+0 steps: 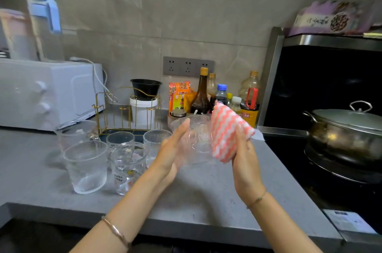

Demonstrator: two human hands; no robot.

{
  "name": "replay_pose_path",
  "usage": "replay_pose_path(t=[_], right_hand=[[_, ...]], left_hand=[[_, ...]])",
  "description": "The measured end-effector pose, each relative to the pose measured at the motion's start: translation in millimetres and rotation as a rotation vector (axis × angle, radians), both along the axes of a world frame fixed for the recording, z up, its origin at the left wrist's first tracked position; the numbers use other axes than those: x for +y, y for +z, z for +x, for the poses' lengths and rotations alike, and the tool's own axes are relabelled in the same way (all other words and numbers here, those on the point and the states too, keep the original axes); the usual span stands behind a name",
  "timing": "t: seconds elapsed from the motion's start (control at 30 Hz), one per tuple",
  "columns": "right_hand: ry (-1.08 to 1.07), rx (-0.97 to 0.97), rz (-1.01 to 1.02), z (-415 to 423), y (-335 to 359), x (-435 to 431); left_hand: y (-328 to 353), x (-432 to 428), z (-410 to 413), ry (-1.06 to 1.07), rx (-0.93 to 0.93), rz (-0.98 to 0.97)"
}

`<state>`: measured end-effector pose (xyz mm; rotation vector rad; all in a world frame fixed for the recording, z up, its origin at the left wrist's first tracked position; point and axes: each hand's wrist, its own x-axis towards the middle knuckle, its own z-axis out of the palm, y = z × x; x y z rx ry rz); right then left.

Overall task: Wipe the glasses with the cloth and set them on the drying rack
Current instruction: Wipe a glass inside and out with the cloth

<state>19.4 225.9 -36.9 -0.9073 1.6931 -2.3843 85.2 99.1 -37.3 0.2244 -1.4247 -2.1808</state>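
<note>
Ribbed glass point(196, 139) hangs above the counter point(206, 201), squeezed between the hands: left hand point(175, 149) flat-fingered against its side, right hand point(244, 161) clutching the cloth point(225, 132) against it. No curled grip there, so it could slip and drop.

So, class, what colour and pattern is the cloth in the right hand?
The cloth has pink-and-white zigzag stripes; head view.
</note>
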Motion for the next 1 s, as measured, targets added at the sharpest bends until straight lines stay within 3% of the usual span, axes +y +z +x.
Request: replay_pose_path(t=[0.13,0.2,0.33,0.63,0.77,0.87,1.0], right_hand=[[-0.069,0.069,-0.117,-3.6,13.7,5.9],[-0.06,0.209,-0.142,-0.8,25.4,5.2],[-0.008,0.549,0.07,2.9,21.6,-3.8],[-0.094,1.004,0.289,18.4,-19.3,13.3],[-0.121,1.043,0.353,16.7,-15.6,14.5],[-0.119,0.919,0.367,11.3,1.1,10.3],[-0.107,0.852,0.323,8.5,32.5,3.5]], left_hand=[[5.4,10.6,-4.9,-0.122,0.035,0.137],[8.7,15.1,-7.7,-0.157,0.033,0.133],[15.9,27.0,-9.5,-0.225,0.052,0.089],[26.2,16.7,-10.4,-0.304,0.061,0.111],[30.3,18.5,-10.7,-0.314,0.039,0.079],[25.6,28.0,-11.3,-0.17,0.07,0.03],[19.0,35.7,-9.0,-0.195,0.093,0.001]])
